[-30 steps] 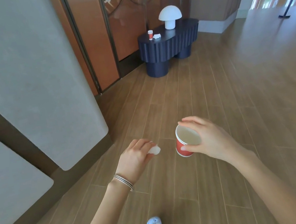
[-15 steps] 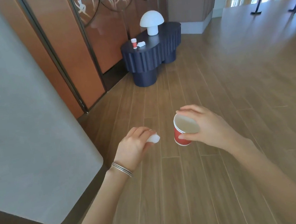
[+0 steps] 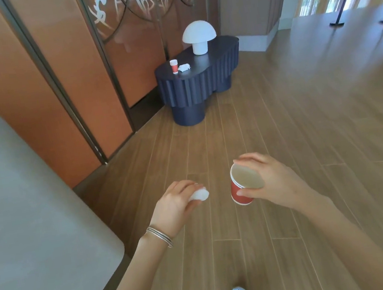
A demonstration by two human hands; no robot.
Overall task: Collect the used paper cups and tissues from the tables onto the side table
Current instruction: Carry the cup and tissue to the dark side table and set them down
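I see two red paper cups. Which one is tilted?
The cup in the right hand is tilted, its mouth facing the camera. The other cup stands upright on the dark side table.

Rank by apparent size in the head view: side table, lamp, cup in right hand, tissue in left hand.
1. side table
2. lamp and held cup: look alike, and the cup is nearer
3. tissue

You're in a lobby: ornate orange panels (image 3: 139,53), a fluted navy surface (image 3: 210,77) with mushroom lamp (image 3: 198,37) beyond your left hand (image 3: 173,206), stanchions (image 3: 336,23).
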